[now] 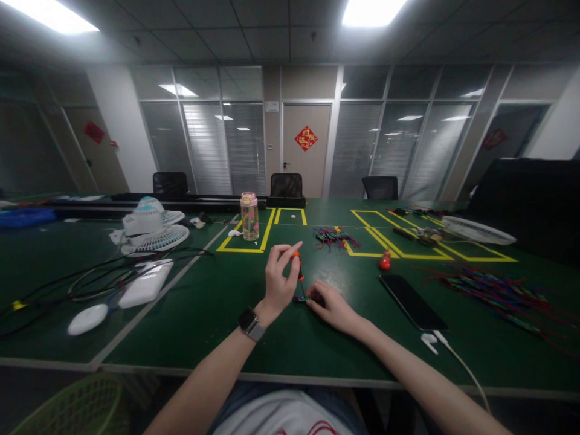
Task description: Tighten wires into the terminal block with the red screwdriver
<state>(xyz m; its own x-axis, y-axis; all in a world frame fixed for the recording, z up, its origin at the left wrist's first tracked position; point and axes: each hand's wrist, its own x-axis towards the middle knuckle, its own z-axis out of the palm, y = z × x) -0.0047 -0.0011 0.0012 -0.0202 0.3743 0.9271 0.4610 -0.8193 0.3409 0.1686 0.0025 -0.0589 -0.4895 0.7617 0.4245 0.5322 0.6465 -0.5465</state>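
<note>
My left hand (281, 275), with a watch on its wrist, is closed around the orange and black handle of a screwdriver (298, 264). The screwdriver stands nearly upright, its thin shaft pointing down at a small circuit board (299, 298) on the green table. My right hand (327, 305) rests on the table just right of the board, thumb and fingertips pinched at its edge. Where the screwdriver tip meets the board is too small to make out.
Beyond my hands lies a pile of wired boards (335, 238). A bottle (249, 216) stands behind them. To the right are a phone (411, 302), a red-orange object (385, 261) and a heap of wires (493, 296). White fans (154, 232) and a white box (147, 283) sit left.
</note>
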